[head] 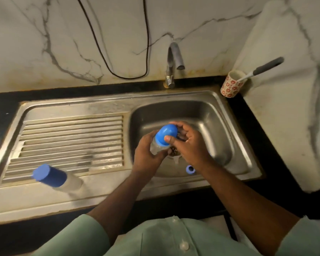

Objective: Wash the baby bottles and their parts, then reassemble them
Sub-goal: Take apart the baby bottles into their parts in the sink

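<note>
Over the steel sink basin [207, 115] I hold a clear baby bottle [157, 148] with a blue cap [165, 134]. My left hand [146, 154] grips the clear body from below. My right hand [188, 143] wraps around the blue cap, thumb on its rim. A second bottle with a blue cap [51, 175] stands on the drainboard [72, 139] at the left. A small blue ring [190, 169] lies in the basin near the front wall, just under my right wrist. The drain is partly hidden behind my hands.
The tap [174, 60] rises behind the basin, with no water visible. A floral cup [232, 84] with a grey-handled brush [262, 68] stands at the back right. A black cable [118, 52] hangs on the marble wall. A marble side wall bounds the right.
</note>
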The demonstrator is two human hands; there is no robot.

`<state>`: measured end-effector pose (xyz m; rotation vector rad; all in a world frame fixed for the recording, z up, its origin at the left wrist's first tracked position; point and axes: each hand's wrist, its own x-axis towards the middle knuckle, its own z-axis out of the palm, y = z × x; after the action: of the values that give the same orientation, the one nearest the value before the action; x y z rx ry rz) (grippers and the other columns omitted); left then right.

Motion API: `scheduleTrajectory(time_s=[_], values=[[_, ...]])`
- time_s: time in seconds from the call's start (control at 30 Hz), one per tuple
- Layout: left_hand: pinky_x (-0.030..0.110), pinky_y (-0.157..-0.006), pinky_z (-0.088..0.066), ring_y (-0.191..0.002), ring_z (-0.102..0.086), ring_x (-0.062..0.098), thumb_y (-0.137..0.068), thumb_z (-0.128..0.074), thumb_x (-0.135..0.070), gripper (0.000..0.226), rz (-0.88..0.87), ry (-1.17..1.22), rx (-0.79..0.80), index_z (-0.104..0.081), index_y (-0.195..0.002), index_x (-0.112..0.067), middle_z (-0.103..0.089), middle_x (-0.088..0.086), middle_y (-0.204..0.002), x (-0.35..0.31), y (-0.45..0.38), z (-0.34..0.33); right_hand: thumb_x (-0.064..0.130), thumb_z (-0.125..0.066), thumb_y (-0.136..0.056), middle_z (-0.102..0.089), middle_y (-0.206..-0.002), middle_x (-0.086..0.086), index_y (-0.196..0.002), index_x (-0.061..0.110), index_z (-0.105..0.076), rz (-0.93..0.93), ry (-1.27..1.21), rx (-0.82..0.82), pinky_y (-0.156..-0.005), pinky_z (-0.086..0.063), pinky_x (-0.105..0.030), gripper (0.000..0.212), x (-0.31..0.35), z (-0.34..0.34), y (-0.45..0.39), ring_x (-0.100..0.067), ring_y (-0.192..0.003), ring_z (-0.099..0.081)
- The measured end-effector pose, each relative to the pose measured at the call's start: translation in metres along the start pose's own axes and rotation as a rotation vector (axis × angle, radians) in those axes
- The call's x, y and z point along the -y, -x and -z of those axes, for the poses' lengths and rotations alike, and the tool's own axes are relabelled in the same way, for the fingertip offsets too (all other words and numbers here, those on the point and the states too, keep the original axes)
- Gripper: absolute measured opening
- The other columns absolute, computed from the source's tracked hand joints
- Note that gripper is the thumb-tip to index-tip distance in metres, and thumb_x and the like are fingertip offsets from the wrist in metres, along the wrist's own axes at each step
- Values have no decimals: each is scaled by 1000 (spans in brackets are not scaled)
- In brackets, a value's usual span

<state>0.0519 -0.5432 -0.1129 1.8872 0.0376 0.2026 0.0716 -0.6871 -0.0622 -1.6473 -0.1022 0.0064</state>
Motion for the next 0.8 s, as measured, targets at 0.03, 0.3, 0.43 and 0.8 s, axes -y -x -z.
scheduleTrajectory(time_s=[0.03,0.3,0.43,0.8], values=[[43,-96,-53,-109,-62,10,-73,-90,-17,61,10,4,22,-62,-126,-18,-65,-7,-116,-3,-5,-6,8,-75,-80,-72,-102,3,-106,28,-62,-15,-35,-21,-78,-55,-26,35,-1,9,-5,-12,-96,-70],[47,-96,-54,-106,-67,21,-75,-87,-8,58,204,53,56,-53,-121,-15,-68,5,-112,0,-35,-54,27,-81,-69,-72,-96,1,-96,27,-63,-165,-273,-152,-72,-56,-34,32,-21,113,-74,-21,-92,-69],[16,-78,-49,-95,-62,-1,-73,-86,-6,54,248,-34,54,-55,-116,-20,-67,-4,-106,7,-50,-76,9,-80,-73,-61,-111,-2,-106,30,-54,-298,282,80,-84,-52,-37,47,-90,143,-98,-23,-98,-61],[19,-91,-40,-112,-50,9,-71,-85,-11,71,246,-243,137,-56,-130,-37,-54,-8,-122,55,-93,-107,11,-55,-91,-49,-128,-13,-125,15,-52,-417,1216,522,-90,-49,-42,35,-232,134,-137,-34,-105,-56]])
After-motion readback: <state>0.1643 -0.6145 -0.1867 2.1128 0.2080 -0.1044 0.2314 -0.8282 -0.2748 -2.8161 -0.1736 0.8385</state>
